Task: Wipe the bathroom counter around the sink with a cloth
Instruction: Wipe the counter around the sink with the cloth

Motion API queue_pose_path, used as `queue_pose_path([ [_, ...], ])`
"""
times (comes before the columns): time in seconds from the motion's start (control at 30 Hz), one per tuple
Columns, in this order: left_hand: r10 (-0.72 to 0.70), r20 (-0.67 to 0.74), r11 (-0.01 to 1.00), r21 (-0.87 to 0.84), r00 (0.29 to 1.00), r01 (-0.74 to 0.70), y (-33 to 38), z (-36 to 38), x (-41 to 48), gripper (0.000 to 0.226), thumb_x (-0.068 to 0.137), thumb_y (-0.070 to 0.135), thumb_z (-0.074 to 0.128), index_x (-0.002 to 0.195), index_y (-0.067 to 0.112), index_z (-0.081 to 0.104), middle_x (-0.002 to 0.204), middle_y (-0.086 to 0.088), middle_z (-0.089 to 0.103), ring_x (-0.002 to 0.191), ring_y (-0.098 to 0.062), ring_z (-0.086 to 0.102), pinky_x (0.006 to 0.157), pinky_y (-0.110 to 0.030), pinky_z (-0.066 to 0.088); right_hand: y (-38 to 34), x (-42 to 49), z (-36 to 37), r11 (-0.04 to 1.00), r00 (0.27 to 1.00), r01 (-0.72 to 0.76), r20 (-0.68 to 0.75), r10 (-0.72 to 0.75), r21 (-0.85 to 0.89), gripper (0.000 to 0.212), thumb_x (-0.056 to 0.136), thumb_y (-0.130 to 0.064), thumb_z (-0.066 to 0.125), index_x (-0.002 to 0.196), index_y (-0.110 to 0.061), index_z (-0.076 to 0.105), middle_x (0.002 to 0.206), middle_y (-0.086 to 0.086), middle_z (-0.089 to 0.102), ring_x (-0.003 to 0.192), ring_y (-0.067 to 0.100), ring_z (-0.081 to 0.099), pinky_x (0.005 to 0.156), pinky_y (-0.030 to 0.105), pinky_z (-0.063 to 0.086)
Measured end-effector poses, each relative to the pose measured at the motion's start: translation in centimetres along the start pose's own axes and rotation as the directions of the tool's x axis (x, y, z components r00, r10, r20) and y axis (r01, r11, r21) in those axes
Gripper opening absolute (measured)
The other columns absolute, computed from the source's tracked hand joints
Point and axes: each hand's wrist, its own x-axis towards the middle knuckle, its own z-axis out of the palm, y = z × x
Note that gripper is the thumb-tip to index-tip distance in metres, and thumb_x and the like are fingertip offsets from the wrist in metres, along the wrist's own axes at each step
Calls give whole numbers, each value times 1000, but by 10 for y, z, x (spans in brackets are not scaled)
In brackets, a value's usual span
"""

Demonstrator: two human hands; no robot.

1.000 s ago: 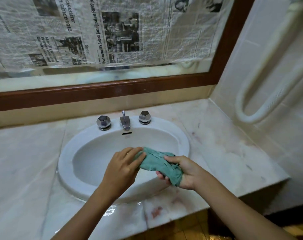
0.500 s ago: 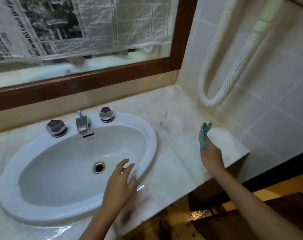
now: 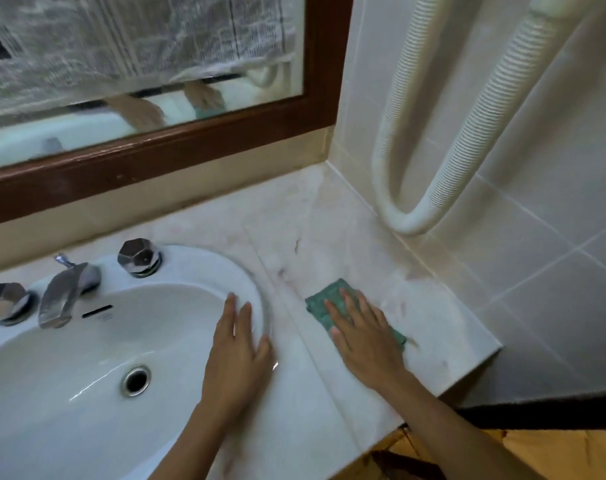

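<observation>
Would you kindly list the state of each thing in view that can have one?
Green cloth: flat on the marble counter, pressed under the right hand.
Left hand: open, palm down on the white sink rim.
Chrome tap: no water running.
Sink drain: open, unplugged.
Ribbed white hose: hanging looped against the wall tiles.

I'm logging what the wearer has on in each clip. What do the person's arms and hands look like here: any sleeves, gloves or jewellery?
Both are bare. The left hand and right hand wear no gloves, and no rings show on the fingers that are visible. Both forearms are uncovered up to the picture's lower edge: no sleeve, watch or bracelet in view. Fingernails look short and unpainted, though the picture is slightly blurred.
</observation>
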Motion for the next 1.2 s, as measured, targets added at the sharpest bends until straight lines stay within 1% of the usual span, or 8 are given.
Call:
queue_pose_path([
  [0.13,-42,-15,999,22,999,43,5,-1,-1,63,92,43,47,149,23,30,163,15,-4,147,-15,19,104,-36,42,38,53,-10,997,996,-71,-50,69,-38,54,96,-43,22,147,-30,34,155,2,32,141,28,30,109,43,29],
  [0.3,-38,-27,999,18,999,38,3,1,0,63,91,40,54,147,22,34,162,17,0,146,-9,17,105,-26,35,59,171,-27,979,980,-200,-9,199,-47,54,100,-44,19,152,-30,13,161,4,11,146,29,12,115,45,17],
  [0.5,-13,-56,999,38,998,15,-2,5,1,63,87,37,63,144,24,39,161,21,4,143,-7,24,98,-21,32,5,274,-31,991,991,-131,37,130,21,53,101,-44,15,153,-30,10,162,4,5,147,30,4,117,45,10],
  [0.67,-25,-55,998,48,998,28,-3,5,1,61,87,39,61,143,23,41,161,20,7,144,-4,21,101,-20,28,-49,211,-10,992,992,122,37,-123,32,52,100,-41,21,151,-32,18,161,4,16,146,30,13,113,44,19],
  [0.77,-31,-45,998,47,999,33,-1,3,1,62,87,42,56,143,22,41,161,18,8,145,-6,22,104,-21,27,-78,100,4,986,991,129,-32,-126,101,53,96,-41,30,148,-30,32,156,7,30,142,34,27,108,46,29],
  [0.9,-46,-33,998,31,998,47,3,0,2,61,88,40,60,143,22,41,161,18,8,144,-8,24,103,-25,35,-58,0,6,991,997,71,-20,-69,117,54,95,-43,35,148,-33,32,158,2,27,144,28,26,108,44,31],
  [1.03,-46,-39,999,4,998,46,4,-1,1,59,89,39,59,142,22,41,161,19,8,143,-9,27,103,-31,40,11,53,0,990,989,-138,-56,139,8,54,94,-43,28,146,-28,38,154,8,34,136,36,37,101,46,36],
  [1.2,-54,-40,999,1,998,54,4,-1,2,60,88,38,59,143,21,41,161,18,8,141,-11,30,103,-32,40,14,154,-18,965,967,-255,9,255,64,54,100,-42,21,152,-30,16,161,6,11,146,33,9,114,45,16],
])
